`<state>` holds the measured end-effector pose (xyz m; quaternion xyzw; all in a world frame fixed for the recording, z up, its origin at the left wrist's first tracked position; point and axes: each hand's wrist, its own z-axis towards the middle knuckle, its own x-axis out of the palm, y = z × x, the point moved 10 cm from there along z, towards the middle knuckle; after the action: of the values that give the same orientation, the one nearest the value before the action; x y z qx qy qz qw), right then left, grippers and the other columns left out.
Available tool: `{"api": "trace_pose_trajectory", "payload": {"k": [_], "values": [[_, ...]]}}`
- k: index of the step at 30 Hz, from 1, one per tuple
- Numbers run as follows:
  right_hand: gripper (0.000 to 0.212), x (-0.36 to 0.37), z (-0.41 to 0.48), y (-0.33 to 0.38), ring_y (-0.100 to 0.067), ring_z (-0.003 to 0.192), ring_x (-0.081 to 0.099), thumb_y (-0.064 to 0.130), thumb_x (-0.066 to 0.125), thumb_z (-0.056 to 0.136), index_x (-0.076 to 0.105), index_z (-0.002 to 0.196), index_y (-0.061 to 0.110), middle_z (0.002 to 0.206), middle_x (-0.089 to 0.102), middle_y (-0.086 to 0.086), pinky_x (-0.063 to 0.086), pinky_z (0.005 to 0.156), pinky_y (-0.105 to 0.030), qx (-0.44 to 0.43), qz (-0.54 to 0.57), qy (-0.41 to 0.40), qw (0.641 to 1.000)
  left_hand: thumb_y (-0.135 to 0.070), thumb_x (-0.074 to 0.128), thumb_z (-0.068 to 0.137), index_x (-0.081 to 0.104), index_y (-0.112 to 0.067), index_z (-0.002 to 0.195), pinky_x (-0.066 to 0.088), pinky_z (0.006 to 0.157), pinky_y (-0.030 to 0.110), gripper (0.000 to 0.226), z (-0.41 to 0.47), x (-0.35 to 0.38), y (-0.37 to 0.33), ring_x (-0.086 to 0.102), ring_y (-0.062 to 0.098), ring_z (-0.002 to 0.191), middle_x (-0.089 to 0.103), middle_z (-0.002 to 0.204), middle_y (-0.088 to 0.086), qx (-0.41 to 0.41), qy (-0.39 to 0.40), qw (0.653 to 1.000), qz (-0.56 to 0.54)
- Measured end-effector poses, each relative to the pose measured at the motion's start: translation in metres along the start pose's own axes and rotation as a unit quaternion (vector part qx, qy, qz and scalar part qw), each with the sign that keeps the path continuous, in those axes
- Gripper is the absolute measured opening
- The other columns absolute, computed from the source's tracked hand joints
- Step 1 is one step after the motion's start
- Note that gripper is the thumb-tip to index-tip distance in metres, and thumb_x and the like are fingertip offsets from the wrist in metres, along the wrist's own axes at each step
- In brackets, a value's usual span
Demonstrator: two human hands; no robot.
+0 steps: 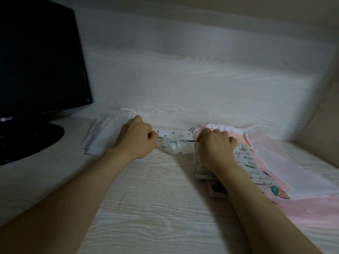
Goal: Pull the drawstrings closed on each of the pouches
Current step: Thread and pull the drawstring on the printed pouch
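Your pale wood-grain bench [156,208] carries a dark LG monitor [36,61] at 10 o'clock. A pile of printed and pink pouches [256,162] lies at 3 o'clock, and white pouches [104,136] at 9 o'clock. The green-print pouch [174,143] lies between your hands. Your left hand [135,138] and right hand [216,147] have their fingers curled, each pinching an end of its dark drawstring [190,141].

Home desk: monitor [36,70], woodgrain desktop [156,208].
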<state>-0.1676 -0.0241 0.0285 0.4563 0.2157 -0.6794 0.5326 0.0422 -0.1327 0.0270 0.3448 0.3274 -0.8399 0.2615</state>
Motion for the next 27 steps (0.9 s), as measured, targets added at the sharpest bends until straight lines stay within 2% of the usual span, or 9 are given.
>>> {"api": "trace_pose_trajectory", "payload": {"k": [4,8,11,14,16,19,22,24,27], "values": [[0.038,0.005,-0.002,0.007,-0.029,0.107,0.046,0.054,0.048,0.103,0.069,0.097,0.023,0.106,0.055,-0.005,0.028,0.089,-0.043,-0.003,0.053,0.016,0.998,-0.033,0.056,0.105,0.043,-0.022,0.063,0.04,0.079,0.038,0.044,-0.001,0.005,-0.002,0.05,0.024,0.084,0.045,0.093,0.003,0.04,-0.003,0.999,0.011],[0.033,-0.005,-0.001,0.003,-0.027,0.089,0.058,0.041,0.058,0.099,0.064,0.074,0.02,0.083,0.065,0.001,0.026,0.083,-0.04,0.007,0.111,-0.032,0.993,-0.039,0.057,0.106,0.052,-0.023,0.071,0.032,0.081,0.037,0.039,0.001,0.006,0.0,0.05,0.026,0.095,0.053,0.09,-0.002,0.022,0.003,0.999,0.025],[0.032,-0.012,-0.001,-0.002,-0.023,0.075,0.056,0.032,0.058,0.096,0.062,0.068,0.016,0.068,0.061,0.004,0.026,0.085,-0.039,0.029,0.105,-0.037,0.993,-0.04,0.061,0.104,0.044,-0.027,0.065,0.036,0.081,0.039,0.045,0.004,-0.007,0.003,0.054,0.032,0.101,0.053,0.075,-0.004,-0.001,-0.02,0.999,0.048],[0.035,-0.018,0.001,-0.008,-0.022,0.068,0.052,0.031,0.057,0.096,0.059,0.065,0.016,0.061,0.057,0.005,0.034,0.092,-0.043,0.048,0.088,-0.041,0.994,-0.042,0.065,0.102,0.054,-0.025,0.067,0.041,0.087,0.042,0.041,0.007,-0.021,0.01,0.055,0.032,0.106,0.06,0.074,-0.002,-0.007,-0.051,0.997,0.053],[0.036,-0.021,0.0,-0.007,-0.025,0.065,0.049,0.029,0.057,0.096,0.055,0.063,0.016,0.056,0.052,0.005,0.038,0.088,-0.042,0.041,0.081,-0.062,0.994,-0.042,0.063,0.103,0.062,-0.02,0.074,0.037,0.089,0.042,0.036,0.007,-0.023,0.005,0.053,0.03,0.104,0.058,0.074,-0.004,0.021,-0.068,0.996,0.054],[0.034,-0.025,-0.002,-0.008,-0.027,0.061,0.051,0.03,0.056,0.099,0.058,0.067,0.017,0.054,0.05,0.006,0.042,0.078,-0.041,0.02,0.095,-0.097,0.99,-0.041,0.054,0.108,0.067,-0.022,0.093,0.032,0.089,0.04,0.028,0.004,-0.016,-0.007,0.046,0.026,0.103,0.057,0.091,-0.005,0.079,-0.056,0.993,0.067],[0.033,-0.021,0.001,-0.013,-0.028,0.068,0.055,0.04,0.053,0.104,0.065,0.081,0.019,0.062,0.056,0.004,0.043,0.082,-0.042,0.017,0.087,-0.076,0.993,-0.035,0.045,0.112,0.058,-0.029,0.104,0.033,0.09,0.041,0.017,0.001,-0.001,-0.011,0.039,0.022,0.103,0.046,0.105,-0.008,0.119,-0.009,0.988,0.094],[0.03,-0.013,0.002,-0.011,-0.026,0.076,0.051,0.044,0.052,0.106,0.065,0.092,0.021,0.073,0.06,0.003,0.039,0.088,-0.043,0.006,0.049,-0.036,0.998,-0.021,0.05,0.111,0.055,-0.028,0.105,0.037,0.088,0.042,0.01,-0.001,0.0,-0.016,0.037,0.02,0.097,0.041,0.105,-0.007,0.149,-0.018,0.985,0.09],[0.018,-0.003,0.002,0.0,-0.023,0.083,0.051,0.038,0.057,0.105,0.064,0.102,0.022,0.086,0.067,0.002,0.036,0.092,-0.043,-0.033,0.041,0.008,0.999,-0.006,0.065,0.101,0.058,-0.024,0.104,0.042,0.083,0.042,0.02,-0.003,-0.008,-0.022,0.038,0.02,0.093,0.041,0.107,-0.004,0.171,-0.064,0.977,0.109]]}}
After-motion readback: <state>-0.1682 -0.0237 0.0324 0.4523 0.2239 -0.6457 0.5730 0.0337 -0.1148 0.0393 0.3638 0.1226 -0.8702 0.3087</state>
